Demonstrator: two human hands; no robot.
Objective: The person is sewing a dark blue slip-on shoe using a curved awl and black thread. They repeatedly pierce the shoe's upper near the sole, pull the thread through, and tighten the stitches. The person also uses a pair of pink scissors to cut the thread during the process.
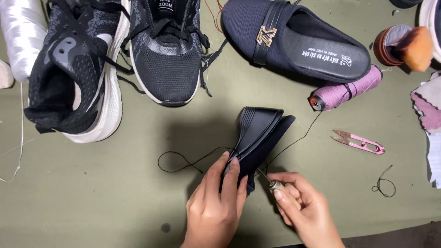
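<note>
My left hand (216, 206) has its grip closed around the lower end of a black wedge shoe (257, 138), which rises from my fingers toward one o'clock, sole side turned to the left. My right hand (305, 209), just beside it at three o'clock, is closed on a wooden-handled awl (275, 185) whose thin metal tip touches the shoe's edge. A black thread (183, 160) loops out from the shoe toward nine o'clock, and another strand runs up toward one o'clock to a spool of purple thread (349, 89).

At twelve o'clock lies a dark slip-on shoe (294, 39) with a gold buckle and a white printed label on its insole. At eleven o'clock sit two black knit sneakers (115, 59) with white soles, one carrying a small white tongue label. Pink thread snips (360, 142) lie at three o'clock, well apart from my hands. A white spool (20, 36) rests at the far ten o'clock corner.

Everything sits on an olive-green worktop (92, 202).
</note>
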